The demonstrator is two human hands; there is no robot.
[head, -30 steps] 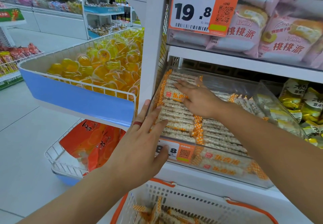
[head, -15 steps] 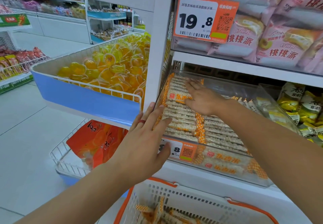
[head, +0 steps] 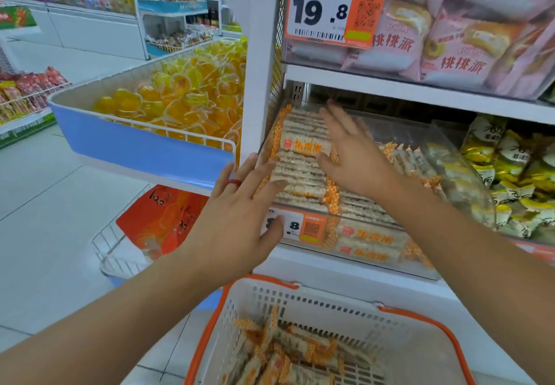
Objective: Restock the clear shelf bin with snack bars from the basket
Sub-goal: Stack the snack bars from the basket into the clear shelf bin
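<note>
Here, both hands are in the clear plastic shelf bin (head: 468, 171), which sits tilted on the white shelf (head: 360, 276), at its left end against the upright post. The left hand (head: 237, 222), a red band on one finger, lies flat with fingers straight and spread, fingertips on the near-left stack of white snack bars with orange checkered ends (head: 300, 162), thumb over the bin's orange price label (head: 297, 227). It grips nothing. The right hand (head: 354, 156) reaches deeper, fingers straight and slightly fanned, palm on the same rows of bars near the bin's middle, holding nothing. More bars lie along the bin's front wall. Below the shelf's front edge stands the white perforated basket with orange rim (head: 324, 303), with more of these bars loose on its bottom.
</note>
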